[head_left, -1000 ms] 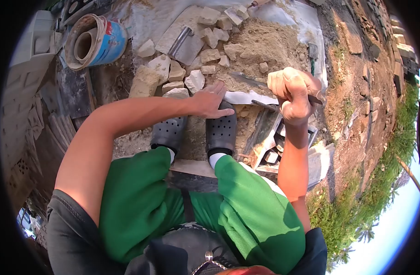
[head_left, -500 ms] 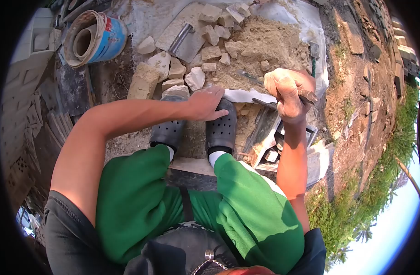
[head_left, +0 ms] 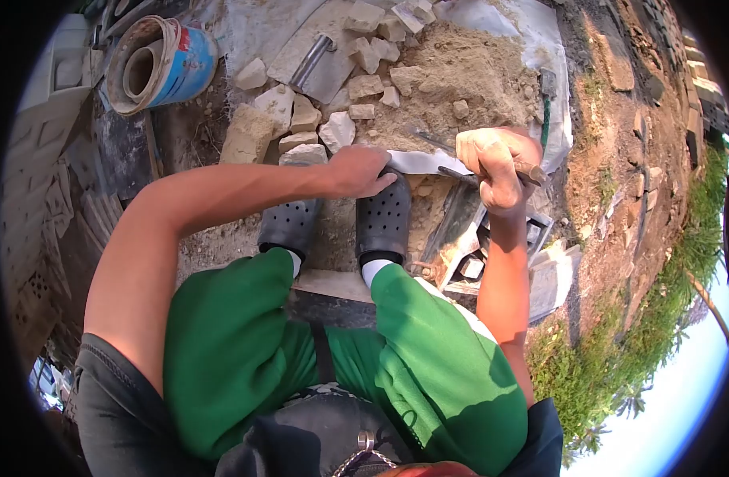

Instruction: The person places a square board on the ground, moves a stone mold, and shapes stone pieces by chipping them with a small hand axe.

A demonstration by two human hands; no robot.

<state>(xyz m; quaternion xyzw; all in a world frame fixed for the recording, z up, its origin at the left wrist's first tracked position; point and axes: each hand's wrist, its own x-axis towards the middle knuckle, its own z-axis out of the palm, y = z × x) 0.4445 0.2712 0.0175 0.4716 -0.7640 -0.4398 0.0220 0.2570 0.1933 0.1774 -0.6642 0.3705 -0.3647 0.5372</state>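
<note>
My right hand (head_left: 498, 165) is closed round a tool with a wooden handle (head_left: 531, 173); a thin metal end (head_left: 429, 138) projects left over the sandy rubble. Its exact kind is hard to make out. My left hand (head_left: 359, 172) rests at the toe of a dark clog (head_left: 383, 215), fingers curled and tips hidden, the thumb against the shoe. Right beside its fingertips begins the edge of a white sheet (head_left: 420, 162), which runs toward my right hand. Pale broken stones (head_left: 337, 131) lie just beyond my left hand, with a sand heap (head_left: 468, 75) behind.
A blue and white bucket (head_left: 185, 71) stands at the upper left. A metal bar (head_left: 310, 65) lies on a flat slab. Right of my feet is a broken crate-like frame (head_left: 484, 250) with rubble. A green-handled tool (head_left: 547, 99) lies at the sheet's right edge.
My left hand's fingers have curled in, and the hand has shifted slightly left. My right hand, with the tool, has dropped a little toward me and to the left.
</note>
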